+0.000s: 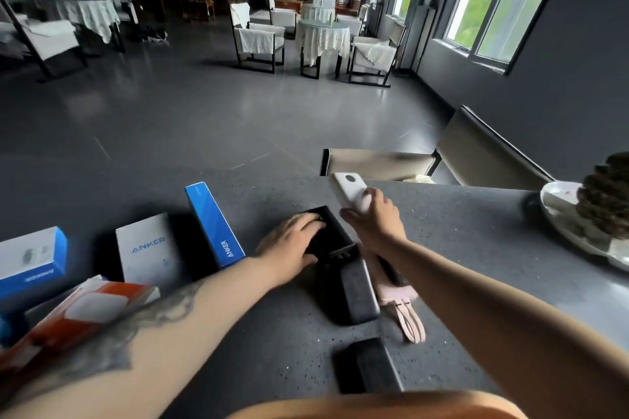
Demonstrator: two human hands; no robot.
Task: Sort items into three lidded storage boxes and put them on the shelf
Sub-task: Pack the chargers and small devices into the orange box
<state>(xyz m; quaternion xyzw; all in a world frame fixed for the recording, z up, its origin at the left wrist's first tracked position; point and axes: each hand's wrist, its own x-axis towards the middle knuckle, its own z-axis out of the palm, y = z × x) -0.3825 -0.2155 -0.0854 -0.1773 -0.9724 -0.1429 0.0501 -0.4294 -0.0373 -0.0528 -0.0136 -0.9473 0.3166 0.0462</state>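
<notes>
1. At the far left of the counter [272, 333] we see retail packs: a blue-and-white box [30, 258], an orange-and-white box [85, 313] under our left forearm, a white box [148, 250] standing upright, and a tall blue box [214, 224] leaning beside it.
2. Our left hand [292, 241] lies flat, fingers straight, over the near-left edge of a small open black box [332, 235], steadying it; it grips nothing.
3. Our right hand [372, 218] is curled around the lower end of a white power bank [349, 192], held just above the far-right corner of the black box. The power bank's long axis runs up and away to the left, so we judge it must tip down and toward us to go in.
4. The right hand is plainly the nearer one to that move.
5. Nearer us lie a long black case [354, 296], a pink power bank with looped cable [401, 303], and another black block [367, 364].
6. At far right sits a white dish [558, 214] with dark greenery.
</notes>
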